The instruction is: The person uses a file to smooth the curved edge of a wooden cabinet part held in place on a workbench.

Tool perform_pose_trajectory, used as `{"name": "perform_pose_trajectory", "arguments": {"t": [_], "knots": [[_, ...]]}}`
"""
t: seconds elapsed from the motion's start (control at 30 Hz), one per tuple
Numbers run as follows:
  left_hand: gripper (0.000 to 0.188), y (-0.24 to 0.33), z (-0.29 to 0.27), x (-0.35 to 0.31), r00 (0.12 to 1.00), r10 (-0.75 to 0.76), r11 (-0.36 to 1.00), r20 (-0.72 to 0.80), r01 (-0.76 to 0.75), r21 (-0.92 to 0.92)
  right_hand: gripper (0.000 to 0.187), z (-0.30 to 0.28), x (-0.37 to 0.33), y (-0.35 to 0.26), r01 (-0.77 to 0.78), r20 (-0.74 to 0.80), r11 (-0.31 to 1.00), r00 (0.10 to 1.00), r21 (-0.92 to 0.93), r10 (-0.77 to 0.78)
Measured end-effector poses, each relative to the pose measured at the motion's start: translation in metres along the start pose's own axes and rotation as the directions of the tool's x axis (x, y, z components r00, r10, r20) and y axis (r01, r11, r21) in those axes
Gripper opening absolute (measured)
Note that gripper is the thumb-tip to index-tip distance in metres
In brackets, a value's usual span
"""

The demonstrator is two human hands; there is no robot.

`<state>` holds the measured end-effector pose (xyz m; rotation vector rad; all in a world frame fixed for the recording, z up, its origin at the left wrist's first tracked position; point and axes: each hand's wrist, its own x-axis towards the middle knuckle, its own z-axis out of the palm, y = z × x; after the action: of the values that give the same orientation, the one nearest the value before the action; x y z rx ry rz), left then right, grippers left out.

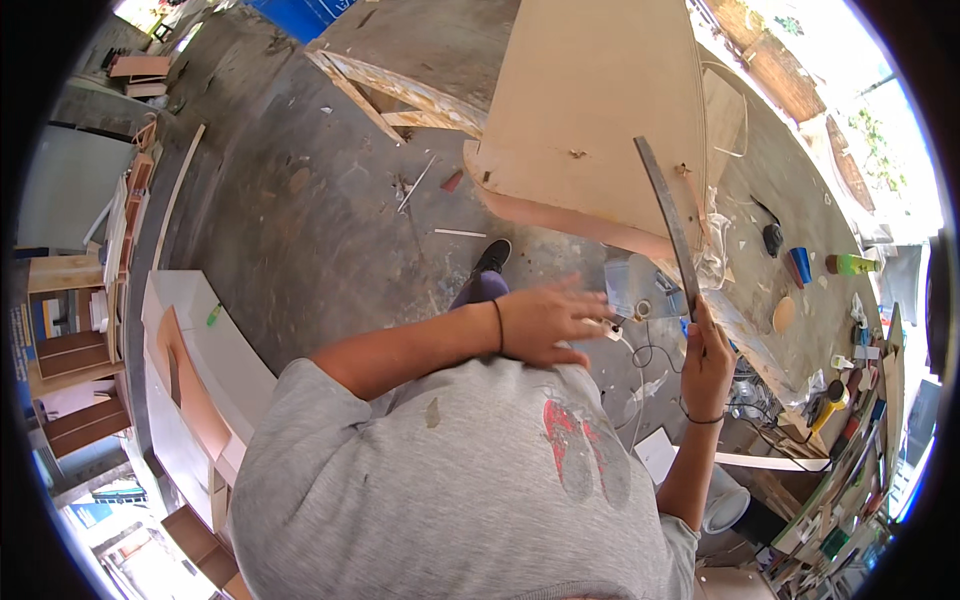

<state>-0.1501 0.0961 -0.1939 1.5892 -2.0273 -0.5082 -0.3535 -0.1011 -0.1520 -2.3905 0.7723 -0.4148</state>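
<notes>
My right hand [708,352] is closed around the lower end of a long, flat, dark grey metal file [666,220]. The file points up and away, its upper part in front of a large pale wooden panel [595,110]. Held across my belly, my left hand [548,322] has its fingers spread, slightly smeared by motion, and nothing in them. The panel has a curved side and a pinkish near edge, and it lies ahead of me on the work table.
On the table to the right are a tape measure [773,238], a blue cup [800,265], a green-labelled bottle [852,264] and a yellow-handled tool [830,402]. Cables [650,355] hang near my right hand. Scraps litter the concrete floor [290,220]. White cabinet parts [215,350] stand left.
</notes>
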Motion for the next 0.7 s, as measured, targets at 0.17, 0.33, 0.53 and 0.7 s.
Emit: {"name": "perform_pose_trajectory", "arguments": {"t": [0.17, 0.33, 0.53, 0.7], "knots": [[0.043, -0.021, -0.027, -0.039, 0.911, -0.309, 0.951, -0.274, 0.288, -0.115, 0.037, 0.014, -0.006, -0.006, 0.015, 0.021, 0.999, 1.0, -0.043, -0.014], [0.035, -0.057, -0.034, -0.079, 0.532, -0.546, 0.837, -0.647, 0.368, -0.405, 0.039, 0.033, -0.009, -0.036, -0.121, 0.159, 0.982, 0.977, -0.143, 0.144], [0.037, -0.109, -0.029, -0.107, 0.324, -0.793, 0.581, -0.516, 0.146, -0.801, 0.048, 0.104, -0.01, -0.103, -0.073, 0.097, 0.997, 0.993, -0.01, 0.074], [0.047, -0.13, -0.035, -0.112, 0.454, -0.785, 0.542, -0.421, 0.174, -0.823, 0.049, 0.136, 0.0, -0.15, -0.067, 0.218, 0.997, 0.974, 0.031, 0.058]]}}
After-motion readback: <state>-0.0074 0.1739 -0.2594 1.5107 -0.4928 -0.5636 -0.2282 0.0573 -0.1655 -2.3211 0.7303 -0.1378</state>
